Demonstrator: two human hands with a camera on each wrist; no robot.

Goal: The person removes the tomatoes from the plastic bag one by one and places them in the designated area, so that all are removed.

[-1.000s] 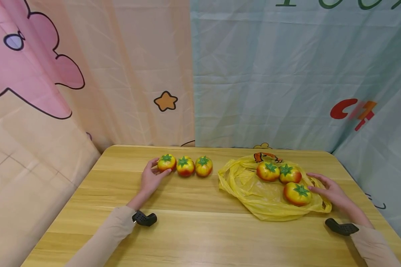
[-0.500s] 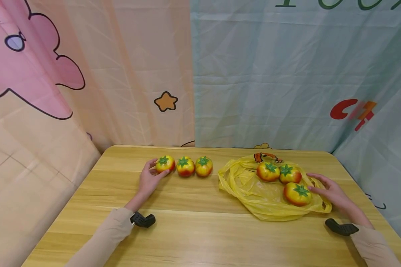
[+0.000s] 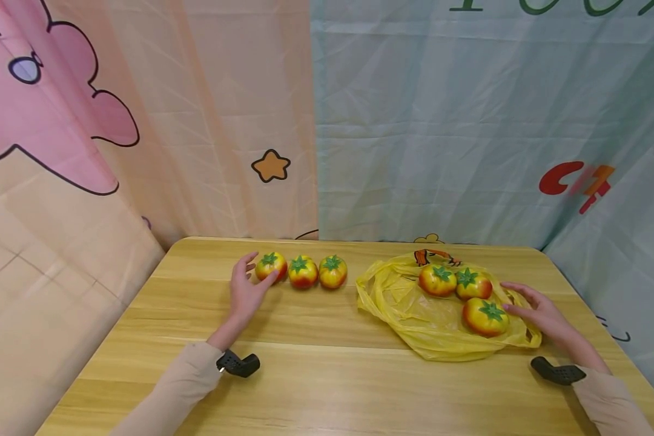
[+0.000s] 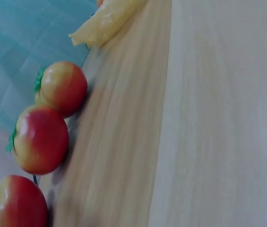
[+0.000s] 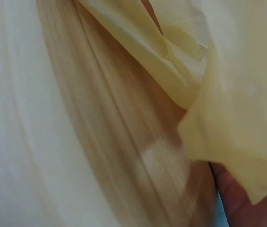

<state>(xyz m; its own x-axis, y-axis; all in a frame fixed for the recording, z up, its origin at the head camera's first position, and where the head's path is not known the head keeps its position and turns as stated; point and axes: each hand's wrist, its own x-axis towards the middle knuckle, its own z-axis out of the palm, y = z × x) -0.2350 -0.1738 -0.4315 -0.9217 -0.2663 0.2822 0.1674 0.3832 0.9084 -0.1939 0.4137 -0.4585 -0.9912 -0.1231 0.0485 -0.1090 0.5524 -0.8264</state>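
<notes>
Three yellow-red tomatoes with green leafy tops form a row at the back left: a left one (image 3: 271, 266), a middle one (image 3: 303, 272) and a right one (image 3: 333, 272). Around the left tomato's near side is my left hand (image 3: 246, 294), its fingers spread loosely and its thumb overlapping the fruit in the head view. On the right lies a flattened yellow plastic bag (image 3: 414, 315) with three more tomatoes on it, the nearest one (image 3: 485, 317) largest in view. My right hand (image 3: 542, 315) is at the bag's right edge, fingers extended, partly covered by yellow plastic in the right wrist view.
The wooden table (image 3: 327, 387) reaches back to a printed curtain (image 3: 414, 121). Bare wood lies between the tomato row and the bag. Black wrist devices sit on both cuffs, the left device (image 3: 238, 364) and the right device (image 3: 558, 371).
The left tomato shifted slightly left, then back a little towards the row. My left hand moved with it, and its fingers have now loosened and lifted off. The right hand has stayed put.
</notes>
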